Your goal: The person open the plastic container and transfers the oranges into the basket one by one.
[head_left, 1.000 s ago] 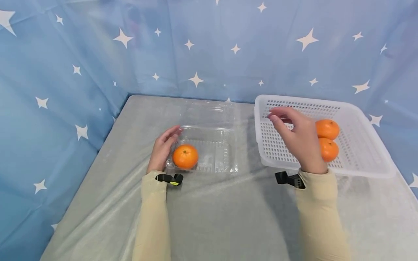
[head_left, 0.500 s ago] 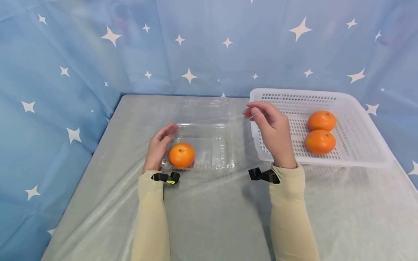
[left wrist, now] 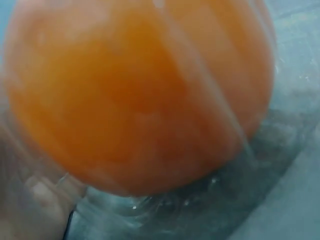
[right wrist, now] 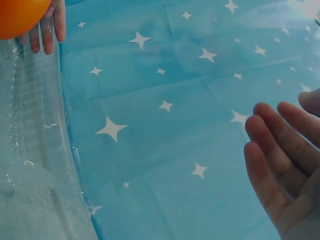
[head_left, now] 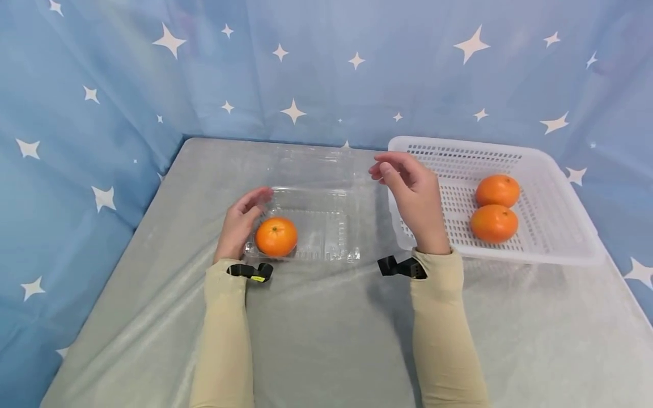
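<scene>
A clear plastic clamshell box [head_left: 318,232] stands on the table with its lid folded back, and one orange [head_left: 276,237] sits in its near left corner. My left hand [head_left: 238,224] rests against the box's left side, fingers extended along the wall; the right wrist view shows those fingers [right wrist: 47,35] fairly straight. Through the clear plastic, the orange [left wrist: 140,95] fills much of the left wrist view, blurred. My right hand [head_left: 415,198] hovers at the left rim of a white basket [head_left: 566,226], its fingers [right wrist: 272,145] loosely bent around nothing.
Two oranges lie together inside the basket: a far orange [head_left: 497,190] and a near orange [head_left: 494,223]. A grey cloth [head_left: 326,340] covers the table. Blue star-printed curtain [head_left: 326,73] hangs along the back and left side.
My right hand has moved left, from above the basket's inside to its left rim, holding nothing. My left hand stays at the box. The head view has shifted slightly.
</scene>
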Demonstrator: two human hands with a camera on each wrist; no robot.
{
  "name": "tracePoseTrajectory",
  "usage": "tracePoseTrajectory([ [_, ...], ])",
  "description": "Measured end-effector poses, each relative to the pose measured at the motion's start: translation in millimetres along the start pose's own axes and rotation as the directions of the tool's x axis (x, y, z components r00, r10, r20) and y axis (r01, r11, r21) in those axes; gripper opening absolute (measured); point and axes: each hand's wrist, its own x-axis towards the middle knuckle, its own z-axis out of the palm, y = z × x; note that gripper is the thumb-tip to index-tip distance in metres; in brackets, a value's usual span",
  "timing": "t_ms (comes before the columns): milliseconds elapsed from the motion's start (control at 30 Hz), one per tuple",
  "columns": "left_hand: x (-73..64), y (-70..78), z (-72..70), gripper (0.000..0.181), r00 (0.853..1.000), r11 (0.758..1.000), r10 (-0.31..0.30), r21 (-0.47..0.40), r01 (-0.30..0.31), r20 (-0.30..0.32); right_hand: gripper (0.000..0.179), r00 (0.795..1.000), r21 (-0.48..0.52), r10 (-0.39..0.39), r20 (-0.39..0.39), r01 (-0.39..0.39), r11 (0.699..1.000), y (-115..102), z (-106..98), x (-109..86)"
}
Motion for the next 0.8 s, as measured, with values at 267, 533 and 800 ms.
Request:
tracePoseTrajectory([
  [267, 3.6, -3.6, -1.8, 0.038, 1.0, 0.999, 0.021, -0.033, -0.021, 0.02, 0.023, 1.0, -0.021, 0.022, 0.017, -0.021, 1.0, 2.3, 4.8, -0.6],
  [533, 6.0, -0.4, 0.4, 0.038, 0.999, 0.999, 0.034, -0.031, -0.034, 0.018, 0.021, 0.999, -0.043, 0.022, 0.04, -0.02, 0.999, 7.0, 5.5, 3.4],
  [800, 1.0, -2.8, 1.1, 0.039, 1.0, 1.0, 0.017, 0.001, -0.017, 0.02, 0.022, 0.997, -0.056, 0.038, 0.07, -0.034, 0.998, 39.2, 8.3, 3.0],
])
